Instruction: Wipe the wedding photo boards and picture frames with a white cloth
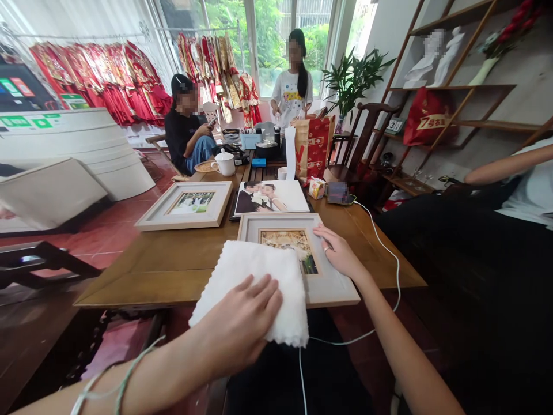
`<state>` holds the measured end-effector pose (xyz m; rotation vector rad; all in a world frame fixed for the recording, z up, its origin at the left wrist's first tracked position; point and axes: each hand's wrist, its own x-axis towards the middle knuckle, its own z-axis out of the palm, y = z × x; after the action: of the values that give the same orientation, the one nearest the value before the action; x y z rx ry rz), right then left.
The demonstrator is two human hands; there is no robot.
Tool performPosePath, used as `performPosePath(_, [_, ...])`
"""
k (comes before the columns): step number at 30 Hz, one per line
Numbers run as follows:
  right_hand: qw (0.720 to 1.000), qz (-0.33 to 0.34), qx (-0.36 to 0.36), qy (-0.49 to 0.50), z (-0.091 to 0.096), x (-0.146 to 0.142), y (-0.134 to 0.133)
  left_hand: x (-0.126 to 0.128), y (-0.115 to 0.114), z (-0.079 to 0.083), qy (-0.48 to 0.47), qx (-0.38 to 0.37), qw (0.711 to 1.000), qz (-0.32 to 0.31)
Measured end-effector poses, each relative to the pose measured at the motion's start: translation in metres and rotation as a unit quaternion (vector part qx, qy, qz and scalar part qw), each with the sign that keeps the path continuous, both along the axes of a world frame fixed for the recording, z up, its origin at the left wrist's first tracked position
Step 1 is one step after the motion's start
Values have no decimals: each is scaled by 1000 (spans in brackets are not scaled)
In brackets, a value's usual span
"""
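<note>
My left hand [242, 317] presses a white cloth [254, 259] with scalloped edges over the lower left part of a picture frame [332, 286]. Its fingers are bent on top of the cloth, and the thumb is mostly hidden. The frame is pale, with a wide light mat around a small colour photo [309, 256], partly covered by the cloth. My right hand [341, 252], a ring on one finger, grips the frame's right side with fingers reaching onto its front. The frame lies at the table's near edge.
The wooden table [164, 271] also bears a second frame [185, 222], a wedding photo print [294, 199], a white lidded cup [225, 164], a paper bag [313, 147] and a phone [341, 193] with a white cable [382, 239]. Two people are beyond; another person's arm [505, 164] is at right.
</note>
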<state>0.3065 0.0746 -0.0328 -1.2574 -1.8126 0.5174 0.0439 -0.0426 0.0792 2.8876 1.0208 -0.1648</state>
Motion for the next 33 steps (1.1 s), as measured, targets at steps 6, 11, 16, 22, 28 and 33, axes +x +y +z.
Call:
performPosePath(6, [1000, 7, 4, -6, 1, 0, -1, -9, 18, -20, -33, 8, 996, 82])
performPosePath(11, [999, 25, 8, -26, -1, 2, 0, -1, 78, -29, -37, 91, 987, 125])
performPosePath(16, [999, 28, 14, -30, -6, 3, 4, 12, 126, -29, -66, 132, 974, 170])
performPosePath(22, [1000, 8, 10, -26, -7, 0, 9, 18, 121, -20, -37, 102, 979, 176])
performPosePath(28, [1000, 10, 5, -11, -8, -1, 11, 4, 56, -7, -8, 54, 984, 169])
performPosePath(33, [1000, 9, 9, -1, -9, -2, 11, -5, -10, -24, -31, 72, 984, 163])
